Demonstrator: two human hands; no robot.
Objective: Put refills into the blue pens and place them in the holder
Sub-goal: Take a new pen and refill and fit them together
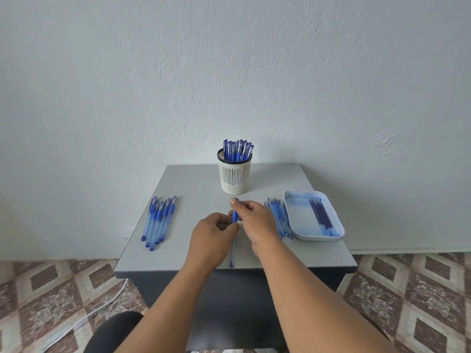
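Note:
A blue pen (234, 216) is held over the middle of the grey table (193, 189), pointing away from me. My left hand (214, 231) pinches its barrel near the grip. My right hand (251, 215) pinches the far end with the cap. The clear barrel runs down to a blue tip (232, 264) near the front edge. A white slotted holder (234, 175) at the back holds several capped blue pens (238, 150). Several blue pens (159, 220) lie in a row on the left. More blue pens or barrels (279, 217) lie right of my right hand.
A white tray (300, 225) stained with blue ink sits at the right, holding several dark refills (321, 215). A white wall rises behind the table. A white cable (84, 317) runs over the patterned floor at the left.

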